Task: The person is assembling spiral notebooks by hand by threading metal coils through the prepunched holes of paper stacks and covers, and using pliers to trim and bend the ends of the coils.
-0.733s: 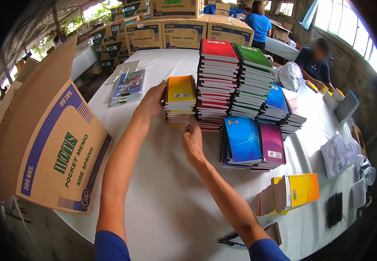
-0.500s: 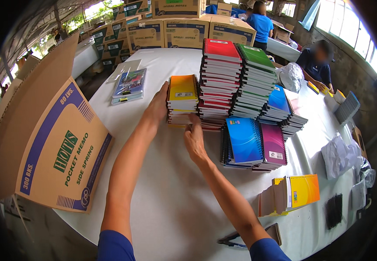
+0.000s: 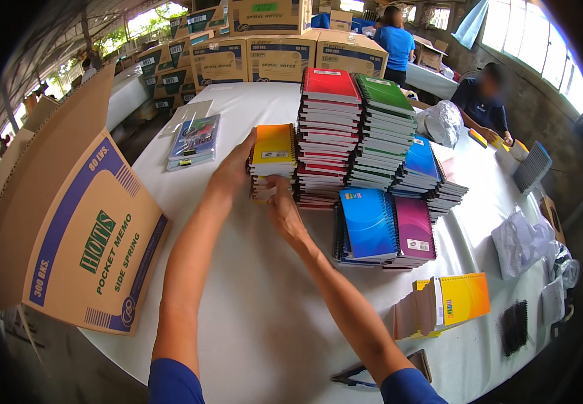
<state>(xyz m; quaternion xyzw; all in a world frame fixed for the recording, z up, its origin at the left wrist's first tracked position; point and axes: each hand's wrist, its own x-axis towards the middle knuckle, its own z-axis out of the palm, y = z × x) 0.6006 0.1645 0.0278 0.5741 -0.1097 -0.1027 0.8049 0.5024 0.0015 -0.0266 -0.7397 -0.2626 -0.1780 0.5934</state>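
Note:
A short stack of yellow spiral notebooks [image 3: 272, 143] stands on the white-covered table, left of a tall stack of red notebooks [image 3: 330, 128]. My left hand [image 3: 233, 167] is pressed along its left side, the fingers reaching toward the back. Against the front of the same stack, low down, my right hand [image 3: 283, 205] rests with its fingers bent; some fingertips are hidden. Both hands hold the stack between them. Beyond the red stack rises one of green notebooks [image 3: 387, 121]. Blue notebooks [image 3: 369, 225] and purple notebooks [image 3: 414, 232] lie in lower stacks nearer me.
An open cardboard box [image 3: 93, 236] tilts at the left edge. More yellow notebooks [image 3: 463, 298] lie front right, near plastic bags [image 3: 523, 239]. Wrapped notebooks [image 3: 194, 140] lie back left. Stacked cartons [image 3: 281, 59] stand behind the table. A co-worker [image 3: 483, 104] sits at the far right.
My right hand's fingers have slid left across the front of the yellow stack. My left hand stays at its side. The whole view has shifted slightly.

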